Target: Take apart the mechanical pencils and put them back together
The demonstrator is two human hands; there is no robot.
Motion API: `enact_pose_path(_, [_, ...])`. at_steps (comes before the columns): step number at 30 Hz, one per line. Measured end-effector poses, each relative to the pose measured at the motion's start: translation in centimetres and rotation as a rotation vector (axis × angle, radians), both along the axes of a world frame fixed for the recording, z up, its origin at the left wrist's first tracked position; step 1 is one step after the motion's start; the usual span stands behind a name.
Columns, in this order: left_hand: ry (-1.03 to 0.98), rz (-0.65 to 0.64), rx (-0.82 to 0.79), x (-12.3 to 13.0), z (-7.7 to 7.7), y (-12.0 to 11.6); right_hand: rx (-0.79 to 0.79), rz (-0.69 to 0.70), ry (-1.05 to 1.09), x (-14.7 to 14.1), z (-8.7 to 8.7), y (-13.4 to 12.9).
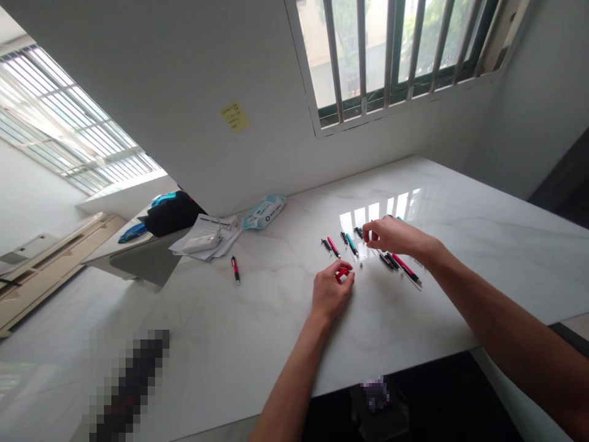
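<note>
One marbled table [271,325] bears it all. Right hand [391,236] half-closed over the pen parts [352,245], can't tell its grip. Left hand [327,293] rests low, loosely curled. Parts lie grouped near both hands, probably for reach. Red-and-black pen [235,271] sits apart. Red piece [341,274]: in left fingers, likely pinched for control.

Two bare hands are working close together.
The left hand [334,287] is curling its fingers, and its arm [294,380] is reaching up from the bottom. The right hand [391,235] is bending down at the wrist, its fingers curling, and its arm [497,307] is slanting in from the right.
</note>
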State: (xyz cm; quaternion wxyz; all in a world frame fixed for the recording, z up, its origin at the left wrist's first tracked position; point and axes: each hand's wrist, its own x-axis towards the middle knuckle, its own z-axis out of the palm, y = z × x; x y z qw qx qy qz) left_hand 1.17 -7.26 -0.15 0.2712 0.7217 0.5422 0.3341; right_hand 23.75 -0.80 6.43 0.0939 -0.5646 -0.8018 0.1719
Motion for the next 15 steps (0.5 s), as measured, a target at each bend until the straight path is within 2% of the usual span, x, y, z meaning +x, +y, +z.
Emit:
enact_pose_path(5, [0.036, 0.007, 0.009, 0.03, 0.08, 0.14, -0.094, -0.035, 0.022, 0.44, 0.38, 0.03])
enact_pose_path(15, [0.016, 0.011, 0.002, -0.06, -0.17, 0.25, -0.147, -0.008, -0.069, 0.11, 0.38, -0.32])
